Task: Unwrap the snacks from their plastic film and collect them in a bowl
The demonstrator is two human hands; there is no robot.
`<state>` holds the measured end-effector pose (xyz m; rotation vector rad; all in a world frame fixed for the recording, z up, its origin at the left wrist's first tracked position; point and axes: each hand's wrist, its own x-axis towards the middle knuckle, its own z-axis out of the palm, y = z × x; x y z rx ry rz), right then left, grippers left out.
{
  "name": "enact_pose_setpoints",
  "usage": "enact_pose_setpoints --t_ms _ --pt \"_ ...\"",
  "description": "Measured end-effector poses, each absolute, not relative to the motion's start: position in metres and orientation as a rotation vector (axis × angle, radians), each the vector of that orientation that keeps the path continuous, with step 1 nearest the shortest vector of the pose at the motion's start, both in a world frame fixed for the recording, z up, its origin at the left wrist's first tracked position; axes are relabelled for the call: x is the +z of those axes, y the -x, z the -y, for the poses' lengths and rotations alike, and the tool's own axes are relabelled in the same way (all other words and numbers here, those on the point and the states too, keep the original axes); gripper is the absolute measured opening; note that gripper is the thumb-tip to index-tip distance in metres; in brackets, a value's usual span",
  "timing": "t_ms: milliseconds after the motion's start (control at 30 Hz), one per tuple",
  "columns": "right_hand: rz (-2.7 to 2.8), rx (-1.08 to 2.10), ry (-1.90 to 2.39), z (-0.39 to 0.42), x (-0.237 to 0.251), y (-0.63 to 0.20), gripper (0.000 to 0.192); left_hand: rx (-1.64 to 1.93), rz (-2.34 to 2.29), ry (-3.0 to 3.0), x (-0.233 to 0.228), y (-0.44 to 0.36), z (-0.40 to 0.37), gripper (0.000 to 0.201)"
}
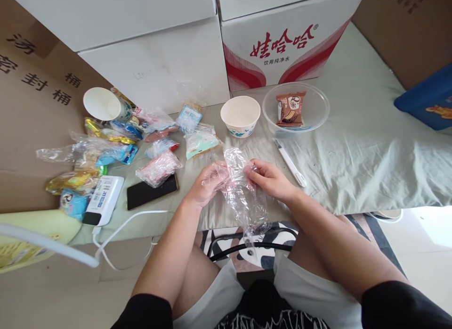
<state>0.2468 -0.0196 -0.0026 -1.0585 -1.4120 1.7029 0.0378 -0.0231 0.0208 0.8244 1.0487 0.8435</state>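
Observation:
A crinkled clear plastic bag point(243, 197) hangs between my two hands over the front edge of the cloth-covered surface. My left hand point(209, 180) is closed on its left side, and my right hand point(267, 178) pinches its upper right part. Whether anything lies inside the bag I cannot make out. Just beyond my hands stands a white paper bowl point(240, 113) with a blue-green pattern. Beside that bowl, a clear round plastic tub point(319, 113) holds a brown snack packet point(291, 108). A white utility knife point(290, 163) lies to the right of my right hand.
Wrapped snacks point(123, 135) crowd the left side, near a tipped paper cup point(102, 104). A black phone point(151, 192) and a white power bank point(106, 199) with a cable lie in front. White cartons point(275, 41) form the back; a blue box point(427, 100) stands far right.

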Motion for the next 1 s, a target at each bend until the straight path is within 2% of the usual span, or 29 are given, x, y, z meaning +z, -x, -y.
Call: enact_pose_setpoints --t_ms 167,467,733,1000 --pt "1.408 1.721 1.071 0.0202 -0.0024 -0.2463 0.038 0.833 -0.993 -0.836 0.0166 -0.0375 0.0227 0.045" --pt "1.448 1.731 1.057 0.0206 -0.0025 -0.2442 0.022 0.742 -0.995 -0.900 0.0156 -0.0375 0.0226 0.048" --pt "1.447 1.744 1.076 0.0210 -0.0049 -0.2447 0.023 0.792 -1.063 -0.883 0.0146 -0.0415 0.0216 0.035" --pt "1.456 1.733 1.060 0.0206 -0.0036 -0.2448 0.027 0.821 -1.061 -0.849 0.0156 -0.0422 0.0220 0.047"
